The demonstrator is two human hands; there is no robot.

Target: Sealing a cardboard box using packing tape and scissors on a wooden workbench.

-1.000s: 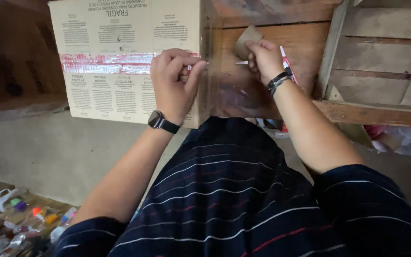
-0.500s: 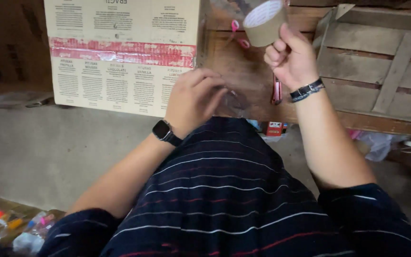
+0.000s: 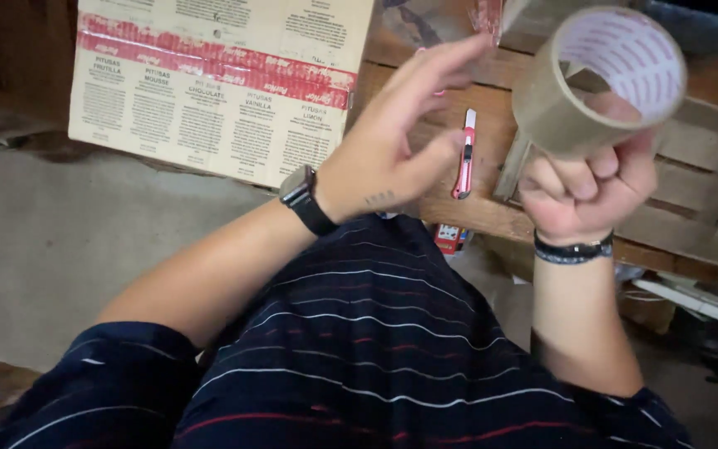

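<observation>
Shirt [image 3: 392, 349] first, dark with thin stripes, filling the bottom of the view. Up from it, right hand [image 3: 587, 195] is closed tight around the tape roll [image 3: 600, 79], fingers hooked through the core, roll raised in front of the pallet [image 3: 708, 191]. Left hand [image 3: 392, 150] is spread, fingers apart, holding nothing, reaching toward the roll. By the look of it that roll is light and rigid, a stiff card ring; best held through the core or across its flat sides, since the outer wrap is glossy and the loose end sticky. Beyond, a pink cutter [image 3: 463, 154] lies on the planks between the hands. Farthest, the taped box [image 3: 217, 83] sits at left.
</observation>
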